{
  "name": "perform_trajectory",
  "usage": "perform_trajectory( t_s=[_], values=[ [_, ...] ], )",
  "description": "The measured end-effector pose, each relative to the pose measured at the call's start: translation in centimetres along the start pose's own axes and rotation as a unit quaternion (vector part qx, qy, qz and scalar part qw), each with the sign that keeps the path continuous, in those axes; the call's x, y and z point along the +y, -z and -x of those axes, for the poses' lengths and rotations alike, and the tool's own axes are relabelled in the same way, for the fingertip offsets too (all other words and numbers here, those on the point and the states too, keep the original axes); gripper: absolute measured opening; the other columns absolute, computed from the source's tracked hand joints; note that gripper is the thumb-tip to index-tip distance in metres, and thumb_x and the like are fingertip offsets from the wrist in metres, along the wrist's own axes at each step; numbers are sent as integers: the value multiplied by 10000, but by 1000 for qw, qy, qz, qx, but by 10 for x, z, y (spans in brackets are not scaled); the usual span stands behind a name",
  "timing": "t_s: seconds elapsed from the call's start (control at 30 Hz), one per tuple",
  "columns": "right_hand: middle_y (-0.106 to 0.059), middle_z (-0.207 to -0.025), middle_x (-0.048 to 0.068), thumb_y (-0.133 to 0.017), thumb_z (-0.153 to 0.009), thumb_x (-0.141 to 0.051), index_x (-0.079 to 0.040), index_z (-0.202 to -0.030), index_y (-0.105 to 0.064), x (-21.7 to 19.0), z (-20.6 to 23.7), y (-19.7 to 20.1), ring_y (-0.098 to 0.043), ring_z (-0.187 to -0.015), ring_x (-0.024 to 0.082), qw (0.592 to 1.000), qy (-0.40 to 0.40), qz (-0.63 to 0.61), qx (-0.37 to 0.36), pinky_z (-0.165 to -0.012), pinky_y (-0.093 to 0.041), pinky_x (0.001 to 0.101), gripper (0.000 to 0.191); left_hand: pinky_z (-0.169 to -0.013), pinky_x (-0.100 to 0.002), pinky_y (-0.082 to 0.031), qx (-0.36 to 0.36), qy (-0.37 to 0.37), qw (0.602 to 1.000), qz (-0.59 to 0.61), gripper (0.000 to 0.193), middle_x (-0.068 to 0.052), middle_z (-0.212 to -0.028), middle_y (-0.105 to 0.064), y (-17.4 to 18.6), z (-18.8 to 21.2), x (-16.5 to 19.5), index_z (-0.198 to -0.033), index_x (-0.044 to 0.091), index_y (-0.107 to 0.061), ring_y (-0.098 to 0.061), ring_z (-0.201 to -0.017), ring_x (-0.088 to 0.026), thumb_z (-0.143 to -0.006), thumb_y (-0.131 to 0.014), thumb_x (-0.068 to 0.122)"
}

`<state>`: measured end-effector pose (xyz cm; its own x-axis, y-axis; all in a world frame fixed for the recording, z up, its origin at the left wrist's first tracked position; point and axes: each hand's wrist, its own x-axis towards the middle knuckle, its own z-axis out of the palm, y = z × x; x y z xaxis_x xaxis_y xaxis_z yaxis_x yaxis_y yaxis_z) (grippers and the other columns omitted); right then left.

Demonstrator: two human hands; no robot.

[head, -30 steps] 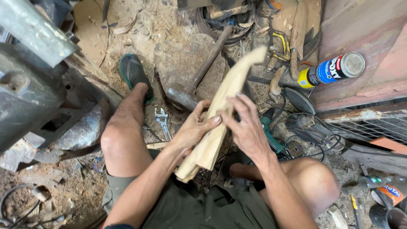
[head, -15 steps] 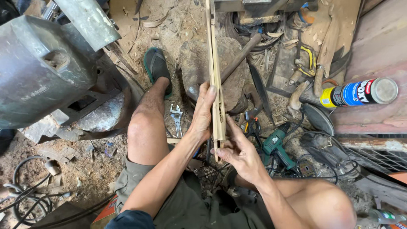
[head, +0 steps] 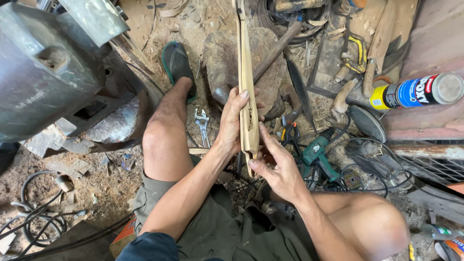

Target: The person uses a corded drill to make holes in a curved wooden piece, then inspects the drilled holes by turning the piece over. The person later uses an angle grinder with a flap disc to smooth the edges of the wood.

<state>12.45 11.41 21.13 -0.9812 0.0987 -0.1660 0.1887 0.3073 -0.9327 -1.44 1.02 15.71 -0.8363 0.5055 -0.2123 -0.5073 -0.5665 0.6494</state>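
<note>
The dirt floor [head: 111,183] carries a wrench [head: 202,123] near the left knee, a green drill [head: 319,153] right, a hammer [head: 261,63] far, cables [head: 34,217] near left.

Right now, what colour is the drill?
Teal-green with black, drill, seen in the head view.

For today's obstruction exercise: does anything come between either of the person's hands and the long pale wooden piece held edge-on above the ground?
Nothing visible does. The left hand grips the long pale wooden piece directly along its side, and the right hand touches its lower end with bare fingers. The grey stone and the hammer lie underneath it, not between.
</note>
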Motion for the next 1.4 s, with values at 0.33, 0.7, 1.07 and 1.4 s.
perform_trajectory(
  t_s=[0.33,0.7,1.07,1.4],
  values=[
    [-629,-1349,118,-776,-832,-288,-77,-1578,-346,-14,2,4,-641,-854,146,999,-34,30,6,-794,-583,297,887,-815,-360,-617,-38,-10,999,8,730,-150,-1335,-577,0,0,-2,-1454,24,-415,-643,-1032,-212,-958,-665,497],
    [-598,-1273,91,-772,-879,-246,-42,-1562,-408,-15,2,3,-617,-893,141,999,19,25,6,-802,-548,270,801,-833,-357,-599,-9,-1,1000,28,663,-148,-1408,-555,2,1,-6,-1419,59,-441,-637,-1075,-209,-979,-623,521],
    [-590,-1254,108,-752,-887,-304,-19,-1577,-377,2,1,4,-604,-916,166,999,40,33,-11,-835,-540,289,835,-686,-333,-579,16,4,1000,-1,640,-160,-1346,-607,9,1,-10,-1381,27,-446,-636,-869,-188,-996,-599,515],
    [-583,-1398,185,-548,-1069,-398,-14,-1680,-189,26,4,11,-610,-1146,233,916,-75,-377,-111,-945,-516,349,806,-748,-320,-582,50,34,985,159,723,-133,-1246,-618,16,-13,-7,-1407,37,-482,-606,-933,-185,-921,-660,542]
  ],
)
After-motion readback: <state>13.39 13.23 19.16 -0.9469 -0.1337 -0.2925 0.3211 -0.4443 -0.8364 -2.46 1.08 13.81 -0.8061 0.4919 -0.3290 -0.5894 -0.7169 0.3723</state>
